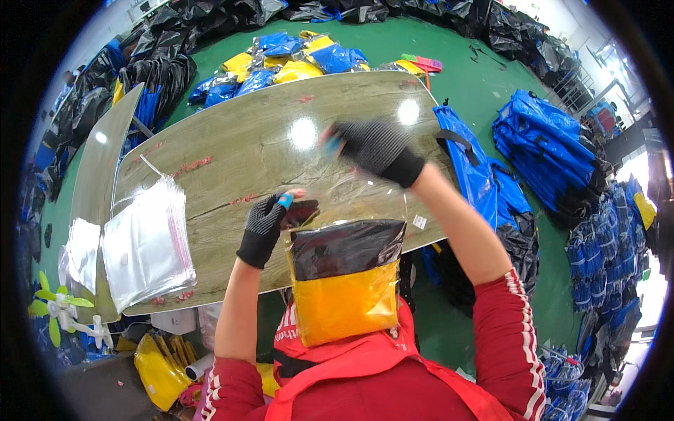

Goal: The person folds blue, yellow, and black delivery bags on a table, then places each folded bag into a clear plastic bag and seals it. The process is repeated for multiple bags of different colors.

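Observation:
A clear plastic bag [345,302] with a folded yellow and black piece inside rests upright against my front, at the near table edge. My left hand [265,228], in a black dotted glove with bare fingertips and a blue band on one finger, is closed at the bag's upper left edge. The clear mouth of the bag stretches above the folded piece. Over the tabletop, up and to the right of the bag, hangs my right hand [375,149] in the same kind of glove. Its fingers look curled but are smeared by motion, so whether they hold anything cannot be seen.
A stack of clear bags [149,242] lies on the left of the wood-patterned table [232,168]. Packed blue and yellow bundles [281,59] lie on the floor beyond. Blue bags [467,154] hang at the table's right edge. A small green-bladed fan [62,303] stands at left.

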Tool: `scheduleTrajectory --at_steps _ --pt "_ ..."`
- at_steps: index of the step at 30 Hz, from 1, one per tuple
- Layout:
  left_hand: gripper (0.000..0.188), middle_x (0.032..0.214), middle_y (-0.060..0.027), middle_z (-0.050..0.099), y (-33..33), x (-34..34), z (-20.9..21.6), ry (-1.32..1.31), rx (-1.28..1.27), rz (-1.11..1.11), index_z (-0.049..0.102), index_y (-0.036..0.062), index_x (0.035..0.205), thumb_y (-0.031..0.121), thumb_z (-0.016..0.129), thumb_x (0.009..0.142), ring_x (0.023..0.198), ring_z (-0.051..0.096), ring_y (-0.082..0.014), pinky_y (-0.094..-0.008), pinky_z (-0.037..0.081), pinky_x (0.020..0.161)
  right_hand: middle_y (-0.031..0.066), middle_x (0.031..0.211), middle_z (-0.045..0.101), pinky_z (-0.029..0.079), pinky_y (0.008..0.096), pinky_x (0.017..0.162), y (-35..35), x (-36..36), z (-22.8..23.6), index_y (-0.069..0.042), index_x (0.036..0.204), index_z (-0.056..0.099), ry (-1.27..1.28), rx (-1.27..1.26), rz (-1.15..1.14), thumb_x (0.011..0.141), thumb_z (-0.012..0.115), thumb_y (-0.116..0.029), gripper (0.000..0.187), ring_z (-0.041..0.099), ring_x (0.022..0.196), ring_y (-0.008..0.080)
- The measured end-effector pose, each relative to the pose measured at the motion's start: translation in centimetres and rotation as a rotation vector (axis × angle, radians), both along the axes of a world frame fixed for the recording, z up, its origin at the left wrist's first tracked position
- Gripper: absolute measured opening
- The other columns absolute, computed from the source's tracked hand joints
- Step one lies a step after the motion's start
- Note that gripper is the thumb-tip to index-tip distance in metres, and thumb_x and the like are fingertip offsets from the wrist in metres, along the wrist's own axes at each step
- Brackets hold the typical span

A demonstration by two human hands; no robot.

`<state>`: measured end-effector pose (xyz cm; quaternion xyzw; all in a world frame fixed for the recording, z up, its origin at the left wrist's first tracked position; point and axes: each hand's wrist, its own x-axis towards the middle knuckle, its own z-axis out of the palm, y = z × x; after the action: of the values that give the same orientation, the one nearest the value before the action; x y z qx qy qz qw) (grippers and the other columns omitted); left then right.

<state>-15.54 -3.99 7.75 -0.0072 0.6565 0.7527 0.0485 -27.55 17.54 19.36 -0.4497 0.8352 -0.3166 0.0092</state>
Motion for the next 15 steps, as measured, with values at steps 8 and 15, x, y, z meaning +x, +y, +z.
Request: scheduleTrajectory --at_steps 8,15 --pt "0.031 0.094 -0.0136 0.071 0.7 1.7 1.7 0.308 -0.703 -0.005 0.063 0.0012 0.115 0.024 0.051 0.098 0.086 0.067 -0.0199 -0.0302 0.050 0.077 0.0082 0.081 0.062 0.054 0.0429 0.063 -3.2 2.3 -8.4 -0.012 0.083 0.066 0.376 0.079 0.192 0.075 0.065 -0.028 0.018 0.065 0.077 0.0283" --pt "0.030 0.103 -0.0113 0.069 -0.3 1.1 0.2 0.128 -0.210 -0.024 0.062 -0.0017 0.112 0.021 0.047 0.100 0.096 0.066 -0.0184 -0.0295 0.050 0.086 0.0173 0.083 0.067 0.053 0.0429 0.068 3.2 -4.8 -2.7 -0.008 0.097 0.065 0.338 0.282 -0.411 0.083 0.057 -0.023 0.022 0.067 0.077 0.0333"
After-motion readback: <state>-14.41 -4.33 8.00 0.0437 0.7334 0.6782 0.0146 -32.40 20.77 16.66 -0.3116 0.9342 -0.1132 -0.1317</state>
